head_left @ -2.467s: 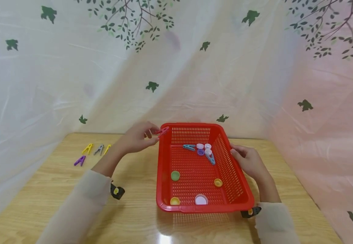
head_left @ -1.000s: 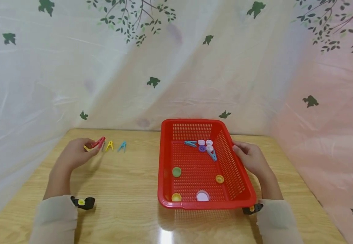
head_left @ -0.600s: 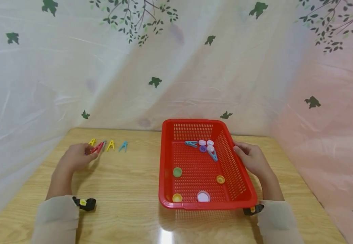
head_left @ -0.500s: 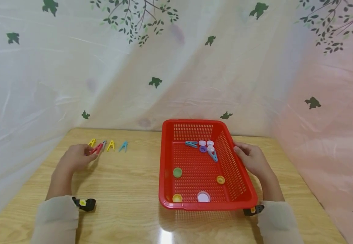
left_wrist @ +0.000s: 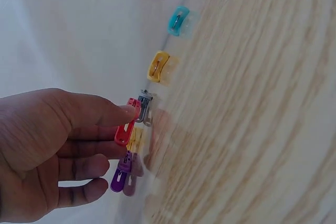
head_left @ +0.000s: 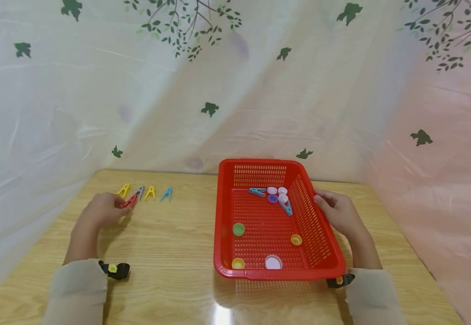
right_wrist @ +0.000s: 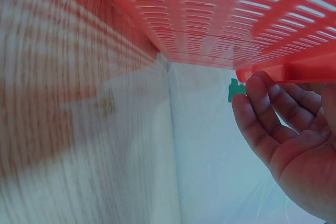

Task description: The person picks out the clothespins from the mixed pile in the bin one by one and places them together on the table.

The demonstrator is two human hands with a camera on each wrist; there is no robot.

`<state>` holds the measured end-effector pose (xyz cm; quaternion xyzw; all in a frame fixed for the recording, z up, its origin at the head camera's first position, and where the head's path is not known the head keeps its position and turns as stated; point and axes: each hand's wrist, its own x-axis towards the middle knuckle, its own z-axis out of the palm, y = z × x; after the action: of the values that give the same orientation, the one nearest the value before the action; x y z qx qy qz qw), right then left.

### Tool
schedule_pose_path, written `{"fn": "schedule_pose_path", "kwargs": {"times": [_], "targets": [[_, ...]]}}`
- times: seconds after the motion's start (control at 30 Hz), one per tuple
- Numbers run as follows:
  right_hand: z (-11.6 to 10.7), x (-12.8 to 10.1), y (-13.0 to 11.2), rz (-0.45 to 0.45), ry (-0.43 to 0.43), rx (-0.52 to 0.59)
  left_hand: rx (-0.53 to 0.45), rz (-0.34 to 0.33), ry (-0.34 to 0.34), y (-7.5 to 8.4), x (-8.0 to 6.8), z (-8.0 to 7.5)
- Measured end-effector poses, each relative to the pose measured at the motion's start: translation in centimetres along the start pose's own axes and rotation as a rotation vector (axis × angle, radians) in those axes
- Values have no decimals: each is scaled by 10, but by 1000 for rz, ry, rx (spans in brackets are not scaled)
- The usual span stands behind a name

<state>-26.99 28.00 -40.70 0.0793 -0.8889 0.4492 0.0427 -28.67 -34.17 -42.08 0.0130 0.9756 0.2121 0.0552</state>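
Note:
My left hand [head_left: 103,210] pinches a red clothespin [head_left: 129,201] between thumb and fingers, low over the left of the table. In the left wrist view a purple clothespin [left_wrist: 121,173] lies beneath the fingers; the hand hides it from the head view. Just beyond are a yellow clothespin [head_left: 124,190] and a grey clothespin [head_left: 140,192]. Another yellow one and a blue clothespin [head_left: 167,194] stretch off to the right. My right hand [head_left: 338,213] grips the right rim of a red plastic basket [head_left: 280,274], thumb on top and fingers below, as the right wrist view shows.
Inside the basket lie two blue clothespins [head_left: 257,192], several white caps [head_left: 273,262], a purple cap [head_left: 272,198], a green cap [head_left: 238,229] and two yellow caps [head_left: 296,239]. A pale curtain [head_left: 170,126] hangs behind the wooden table [head_left: 170,253].
My left hand has carried the red clothespin from the basket's left rim across to the clothespins on the left and lowered it. My right hand keeps its hold on the basket.

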Motion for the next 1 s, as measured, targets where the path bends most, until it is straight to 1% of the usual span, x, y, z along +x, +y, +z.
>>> {"fn": "schedule_pose_path", "kwargs": {"times": [0.23, 0.47, 0.77, 1.0], "targets": [[-1, 0, 0, -10, 7, -12, -4, 9, -3, -1, 1, 3], [-1, -1, 0, -14, 5, 6, -2, 10, -14, 0, 1, 4], [-1, -2, 0, -5, 4, 19, -18, -18, -38, 4, -1, 4], [1, -1, -1, -4, 5, 19, 6, 16, -17, 1, -3, -1]]}}
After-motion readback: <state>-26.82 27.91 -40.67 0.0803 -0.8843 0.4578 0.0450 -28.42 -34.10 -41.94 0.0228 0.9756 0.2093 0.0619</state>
